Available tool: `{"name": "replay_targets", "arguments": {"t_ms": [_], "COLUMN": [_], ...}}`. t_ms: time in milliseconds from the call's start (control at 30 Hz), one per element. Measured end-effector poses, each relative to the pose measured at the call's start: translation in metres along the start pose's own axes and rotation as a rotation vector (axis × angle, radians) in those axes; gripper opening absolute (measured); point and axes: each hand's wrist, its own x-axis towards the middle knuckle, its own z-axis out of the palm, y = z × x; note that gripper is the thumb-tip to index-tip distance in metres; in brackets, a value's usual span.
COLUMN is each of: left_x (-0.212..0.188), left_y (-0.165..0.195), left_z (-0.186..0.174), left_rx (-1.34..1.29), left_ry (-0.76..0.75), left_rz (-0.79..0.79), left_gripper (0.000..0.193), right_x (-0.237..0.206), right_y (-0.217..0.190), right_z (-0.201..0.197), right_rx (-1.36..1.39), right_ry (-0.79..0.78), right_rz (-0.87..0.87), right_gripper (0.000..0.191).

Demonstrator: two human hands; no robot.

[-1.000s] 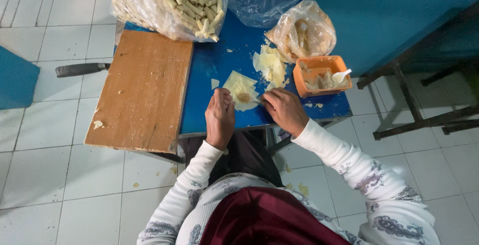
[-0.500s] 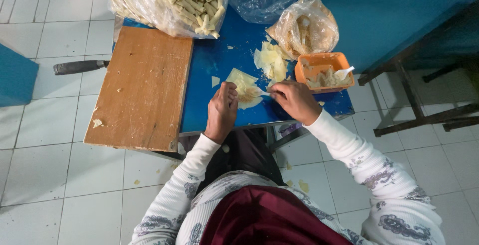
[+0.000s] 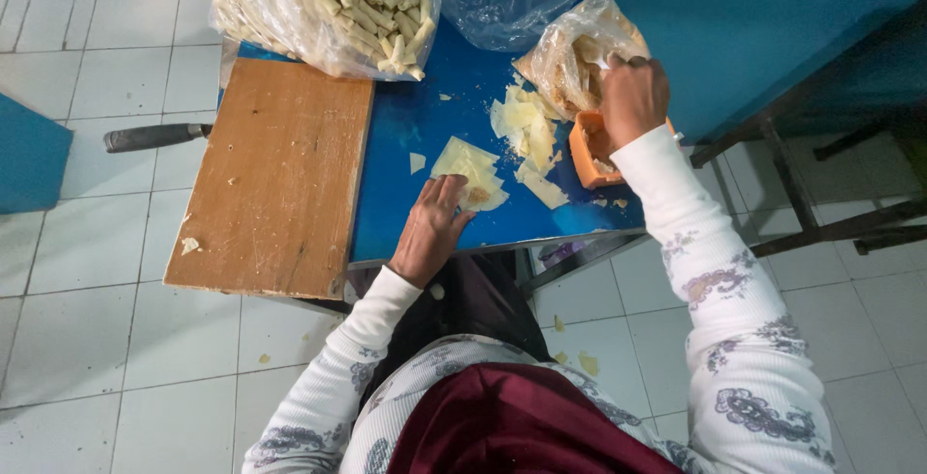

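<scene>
The left hand [image 3: 430,233] lies flat, fingers spread, pinning a thin wrapper [image 3: 470,173] with a dab of filling on the blue table [image 3: 406,126]. The right hand [image 3: 632,97] is curled over the orange tub [image 3: 591,151]; what it grips I cannot tell. The wrapper looks light, limp and easily torn, best lifted by an edge or corner. Beside it lie a wrapper pile [image 3: 526,126], a board [image 3: 275,175] and bagged rolls [image 3: 333,1].
</scene>
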Motion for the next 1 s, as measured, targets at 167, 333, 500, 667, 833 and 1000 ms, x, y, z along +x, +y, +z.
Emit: {"name": "replay_targets", "arguments": {"t_ms": [167,333,500,667,833,1000], "left_x": [0.002,0.002,0.002,0.001,0.003,0.003], "left_y": [-0.002,-0.003,-0.005,-0.004,-0.007,-0.009], "left_z": [0.001,0.002,0.001,0.0,0.001,0.004], "left_rx": [0.004,-0.021,-0.017,-0.017,-0.042,-0.043], "left_ry": [0.015,0.018,0.041,0.015,0.025,0.044], "left_rz": [0.001,-0.005,0.036,0.05,0.023,0.043], "left_gripper": [0.044,0.042,0.033,0.025,0.022,0.021], "right_x": [-0.062,-0.133,-0.134,-0.13,-0.143,-0.14], "right_y": [-0.055,-0.12,-0.141,-0.143,-0.138,-0.142], "right_z": [-0.032,-0.052,-0.042,-0.036,-0.04,-0.035], "right_rx": [0.364,0.623,0.558,0.692,0.577,0.559], "right_ry": [0.089,-0.154,-0.025,0.019,-0.021,0.013], "right_rz": [-0.087,-0.059,-0.046,-0.074,-0.029,-0.034], "right_gripper": [0.013,0.014,0.039,0.041,0.026,0.034]}}
